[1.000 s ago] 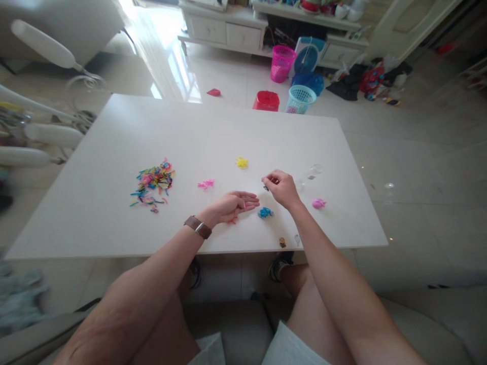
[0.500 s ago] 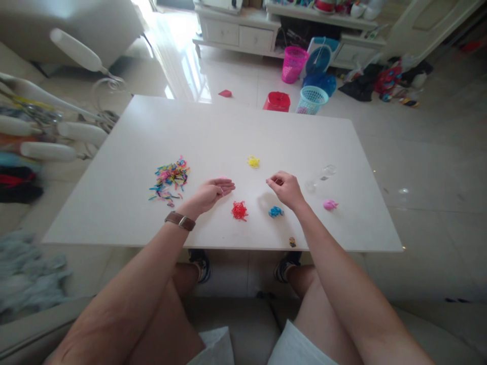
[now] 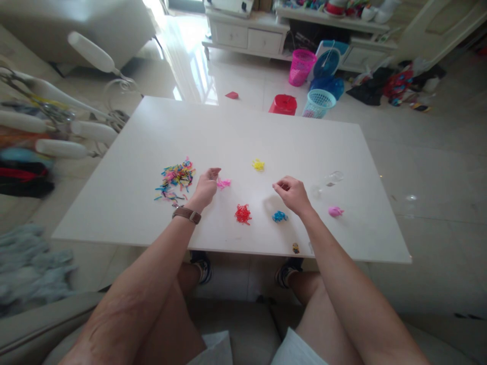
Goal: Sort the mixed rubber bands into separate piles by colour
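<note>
My left hand [image 3: 206, 188], with a brown-strapped watch [image 3: 186, 215] on the wrist, is turned on edge beside a small pink pile of rubber bands [image 3: 224, 183]. Its fingers are drawn together, and a thin pink band shows at the fingertips. To the left lies a mixed heap of coloured bands [image 3: 177, 175]. My right hand [image 3: 292, 194] hovers above the table with thumb and fingers pinched; whatever is in the pinch is too small to see. Below and between the hands are a red pile [image 3: 242, 214] and a blue pile [image 3: 280, 216]; a yellow pile [image 3: 258, 165] sits farther back.
On the white table [image 3: 213, 132], a clear container [image 3: 335, 178] and a pink lump [image 3: 335, 211] lie at right. A tiny yellow figure [image 3: 296, 248] is at the near edge. Beyond stand a red stool [image 3: 283, 104] and a light-blue basket [image 3: 319, 103]. White rack arms [image 3: 91, 53] crowd the left.
My left hand has drawn back to the left and turned from a flat, outstretched pose, uncovering the pink pile. My right hand keeps its pinch. The whole view has shifted slightly.
</note>
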A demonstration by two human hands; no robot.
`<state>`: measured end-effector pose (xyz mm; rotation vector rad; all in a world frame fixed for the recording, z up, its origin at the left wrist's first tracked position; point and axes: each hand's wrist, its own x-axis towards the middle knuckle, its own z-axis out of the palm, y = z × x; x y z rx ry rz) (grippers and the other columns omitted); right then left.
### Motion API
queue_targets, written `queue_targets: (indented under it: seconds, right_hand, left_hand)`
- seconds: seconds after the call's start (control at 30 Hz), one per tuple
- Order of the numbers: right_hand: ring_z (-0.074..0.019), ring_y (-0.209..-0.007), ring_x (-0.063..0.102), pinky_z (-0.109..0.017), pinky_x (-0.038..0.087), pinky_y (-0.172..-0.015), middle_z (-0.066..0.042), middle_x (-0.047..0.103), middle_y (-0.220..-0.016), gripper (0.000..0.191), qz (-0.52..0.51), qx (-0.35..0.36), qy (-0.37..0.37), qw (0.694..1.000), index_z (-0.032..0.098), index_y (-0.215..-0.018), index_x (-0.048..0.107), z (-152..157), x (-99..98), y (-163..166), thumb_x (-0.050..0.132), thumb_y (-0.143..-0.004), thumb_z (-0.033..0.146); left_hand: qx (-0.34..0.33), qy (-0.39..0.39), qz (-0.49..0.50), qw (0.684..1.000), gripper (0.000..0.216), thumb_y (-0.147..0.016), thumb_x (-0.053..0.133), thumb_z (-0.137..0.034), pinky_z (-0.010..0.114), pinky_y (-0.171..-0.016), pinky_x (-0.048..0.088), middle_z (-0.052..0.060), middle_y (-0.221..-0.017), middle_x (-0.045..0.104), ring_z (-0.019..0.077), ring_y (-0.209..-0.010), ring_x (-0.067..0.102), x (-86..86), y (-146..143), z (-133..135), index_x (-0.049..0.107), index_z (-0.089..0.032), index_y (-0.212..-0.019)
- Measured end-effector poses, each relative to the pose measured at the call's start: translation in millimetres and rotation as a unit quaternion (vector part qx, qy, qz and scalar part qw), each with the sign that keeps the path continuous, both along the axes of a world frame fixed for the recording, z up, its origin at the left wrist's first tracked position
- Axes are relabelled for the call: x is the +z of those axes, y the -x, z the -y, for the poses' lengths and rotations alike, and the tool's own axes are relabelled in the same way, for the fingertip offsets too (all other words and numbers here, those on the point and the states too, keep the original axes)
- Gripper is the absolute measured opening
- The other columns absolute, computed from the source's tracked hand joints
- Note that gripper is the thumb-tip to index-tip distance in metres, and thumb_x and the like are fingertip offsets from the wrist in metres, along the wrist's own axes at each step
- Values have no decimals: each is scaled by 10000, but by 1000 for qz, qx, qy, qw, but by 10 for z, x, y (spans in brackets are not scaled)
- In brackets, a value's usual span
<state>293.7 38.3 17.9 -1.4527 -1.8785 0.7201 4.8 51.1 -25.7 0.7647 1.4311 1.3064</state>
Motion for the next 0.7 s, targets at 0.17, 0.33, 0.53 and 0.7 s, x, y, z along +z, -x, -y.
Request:
queue_targets:
  seconds: [0.17, 0.33, 0.53, 0.7]
  right_hand:
    - [-138, -624, 573, -294, 464, -674, -19, 657, -744, 198, -1, 5, -6, 1000, 196, -686, 666, 19, 15, -14, 638, -852, 301]
    - [-138, -625, 567, -294, 458, -672, -20, 651, -738, 210, 8, 6, -8, 1000, 197, -677, 664, 31, 43, -18, 636, -856, 303]
    - [-144, -637, 580, -296, 463, -670, -23, 654, -740, 206, 8, 6, -7, 1000, 200, -675, 663, 36, 44, -3, 635, -854, 297]
    - [-146, -637, 579, -296, 459, -664, -23, 649, -728, 208, 4, 3, -15, 1000, 200, -673, 662, 19, 75, 5, 629, -857, 291]
  left_hand:
    - [10, -2, 49, 999, 508, -578, 447, 97, 345, -1171, 337, 99, -1250, 653, 179, -1324, 535, 146, 33, -10, 626, -170, -971]
    - [-10, 8, 150, 989, 430, -696, 509, 61, 385, -1110, 439, 133, -1282, 644, 215, -1277, 581, 362, -23, 47, 606, -166, -1049]
    - [-104, 88, 263, 955, 262, -834, 522, -106, 418, -1072, 495, 208, -1256, 654, 283, -1227, 621, 468, -205, 101, 633, -108, -1071]
    - [-185, 145, 294, 926, 237, -838, 534, -214, 420, -1035, 509, 198, -1180, 692, 287, -1161, 653, 430, -550, 159, 689, -105, -979]
